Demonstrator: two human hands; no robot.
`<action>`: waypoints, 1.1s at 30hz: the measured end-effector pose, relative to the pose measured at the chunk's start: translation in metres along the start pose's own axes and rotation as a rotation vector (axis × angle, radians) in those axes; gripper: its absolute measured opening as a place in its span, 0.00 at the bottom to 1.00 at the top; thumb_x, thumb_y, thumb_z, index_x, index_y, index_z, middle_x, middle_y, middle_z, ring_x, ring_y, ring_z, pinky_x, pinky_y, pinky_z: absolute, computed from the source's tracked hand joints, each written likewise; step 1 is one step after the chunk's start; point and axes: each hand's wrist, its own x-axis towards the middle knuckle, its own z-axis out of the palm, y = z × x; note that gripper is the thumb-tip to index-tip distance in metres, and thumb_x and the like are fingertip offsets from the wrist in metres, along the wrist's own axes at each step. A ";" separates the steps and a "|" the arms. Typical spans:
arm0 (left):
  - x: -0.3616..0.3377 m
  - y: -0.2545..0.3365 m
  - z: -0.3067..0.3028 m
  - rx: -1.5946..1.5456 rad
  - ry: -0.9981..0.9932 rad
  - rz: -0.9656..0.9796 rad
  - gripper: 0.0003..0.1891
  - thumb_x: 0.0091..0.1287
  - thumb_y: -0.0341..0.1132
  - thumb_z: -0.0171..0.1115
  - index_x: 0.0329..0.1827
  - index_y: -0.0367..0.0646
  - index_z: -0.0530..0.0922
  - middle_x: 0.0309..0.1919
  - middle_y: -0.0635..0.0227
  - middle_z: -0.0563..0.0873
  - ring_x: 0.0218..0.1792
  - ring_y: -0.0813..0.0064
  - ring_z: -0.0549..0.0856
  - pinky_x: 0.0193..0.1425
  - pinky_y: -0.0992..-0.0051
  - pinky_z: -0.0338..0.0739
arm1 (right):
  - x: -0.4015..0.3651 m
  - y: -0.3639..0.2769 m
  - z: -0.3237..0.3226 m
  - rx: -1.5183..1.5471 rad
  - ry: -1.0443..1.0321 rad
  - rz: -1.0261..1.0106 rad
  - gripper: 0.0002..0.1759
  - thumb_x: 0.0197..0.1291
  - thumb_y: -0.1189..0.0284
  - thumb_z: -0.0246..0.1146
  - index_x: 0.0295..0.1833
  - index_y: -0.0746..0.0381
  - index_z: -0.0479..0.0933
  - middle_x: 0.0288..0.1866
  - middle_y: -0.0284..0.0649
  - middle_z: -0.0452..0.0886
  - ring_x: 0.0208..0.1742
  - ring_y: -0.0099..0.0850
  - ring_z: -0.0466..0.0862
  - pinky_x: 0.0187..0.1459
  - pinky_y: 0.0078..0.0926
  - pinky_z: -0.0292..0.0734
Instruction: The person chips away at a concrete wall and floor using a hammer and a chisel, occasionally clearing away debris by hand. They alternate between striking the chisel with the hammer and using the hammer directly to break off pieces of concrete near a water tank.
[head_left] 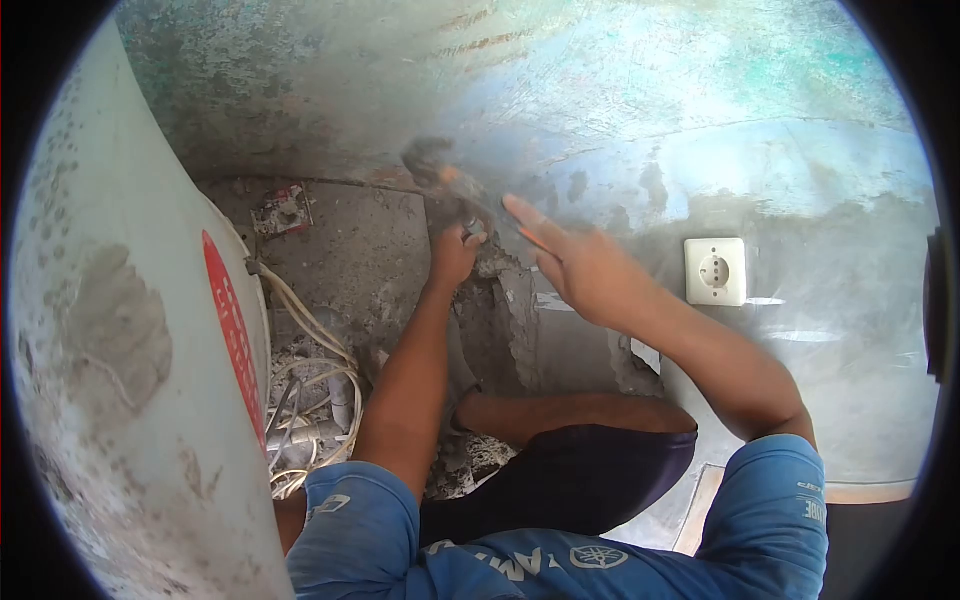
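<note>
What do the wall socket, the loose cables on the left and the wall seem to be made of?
Socket: probably hard plastic, cream and smooth with a slight sheen.
Cables: likely plastic-sheathed, pale and bending in smooth loops; the cores are hidden.
Wall: looks like plaster or cement, grey with patchy blue-green paint and crumbly broken edges.

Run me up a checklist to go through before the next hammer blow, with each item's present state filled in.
1. Right hand closed on the hammer: ok.
2. Left hand holding the small tool: ok.
3. Small tool's tip seated against the work: cannot tell; the blur and the hand hide it.
4. Left fingers safely out of the hammer's path: not ok, in my judgement; they sit close below the blurred head.
5. Wall socket apart from the tools: ok, it is off to the right.
6. Gloves on: not ok; both hands are bare.
</note>
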 end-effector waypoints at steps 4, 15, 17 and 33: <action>0.006 -0.020 0.004 0.118 -0.011 -0.007 0.14 0.64 0.38 0.66 0.43 0.34 0.81 0.36 0.51 0.86 0.39 0.56 0.86 0.44 0.64 0.76 | -0.007 0.036 0.036 -0.101 -0.038 0.139 0.33 0.66 0.71 0.55 0.76 0.49 0.55 0.34 0.59 0.81 0.35 0.59 0.81 0.38 0.53 0.75; 0.008 0.019 -0.004 0.168 -0.108 0.033 0.15 0.62 0.38 0.66 0.46 0.35 0.82 0.38 0.50 0.86 0.42 0.51 0.85 0.47 0.62 0.76 | -0.039 -0.005 0.026 0.251 0.589 -0.040 0.33 0.65 0.71 0.58 0.75 0.53 0.57 0.34 0.58 0.81 0.37 0.59 0.81 0.40 0.49 0.76; -0.003 0.032 -0.007 0.183 -0.061 0.028 0.15 0.63 0.38 0.65 0.46 0.36 0.81 0.38 0.52 0.87 0.42 0.51 0.85 0.47 0.62 0.76 | -0.035 0.018 0.069 0.221 0.486 0.058 0.33 0.65 0.68 0.58 0.75 0.54 0.57 0.34 0.57 0.81 0.37 0.58 0.82 0.40 0.52 0.75; 0.009 0.013 -0.003 0.404 -0.120 0.078 0.16 0.63 0.40 0.66 0.45 0.35 0.81 0.35 0.50 0.86 0.39 0.50 0.85 0.45 0.61 0.76 | -0.036 0.031 0.091 0.178 0.235 0.260 0.31 0.65 0.69 0.58 0.74 0.53 0.60 0.40 0.60 0.81 0.37 0.57 0.82 0.39 0.50 0.76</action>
